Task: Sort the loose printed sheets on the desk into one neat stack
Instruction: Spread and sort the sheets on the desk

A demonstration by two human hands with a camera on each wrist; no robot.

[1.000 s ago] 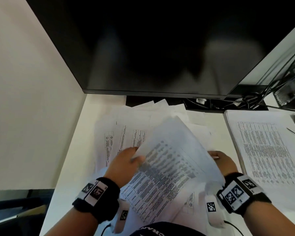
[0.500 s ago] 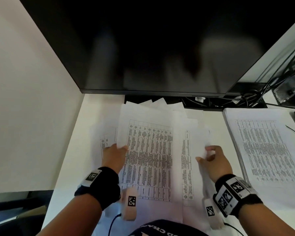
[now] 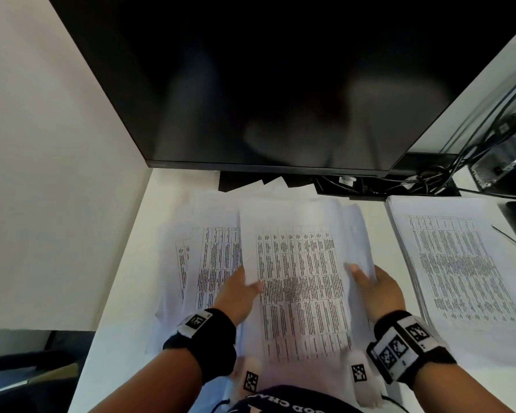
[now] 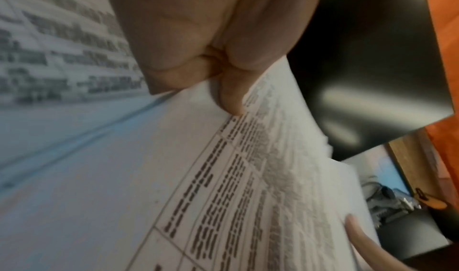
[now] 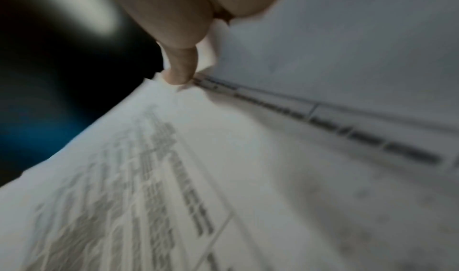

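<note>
Under the dark monitor (image 3: 268, 84), on the white worktop (image 3: 111, 308), left hand (image 3: 236, 296) and right hand (image 3: 380, 289) pinch opposite side edges of the gathered sheets (image 3: 298, 278), thumbs on top, apparently squaring them above the loose sheets (image 3: 203, 263).

A white table (image 3: 125, 281) is set against a plain pale wall (image 3: 51, 162) on the left. Most of the upper view is filled by a large dark monitor (image 3: 280, 84), in which dim reflections are seen. Black cables (image 3: 429, 177) are tangled behind it at the right.
</note>
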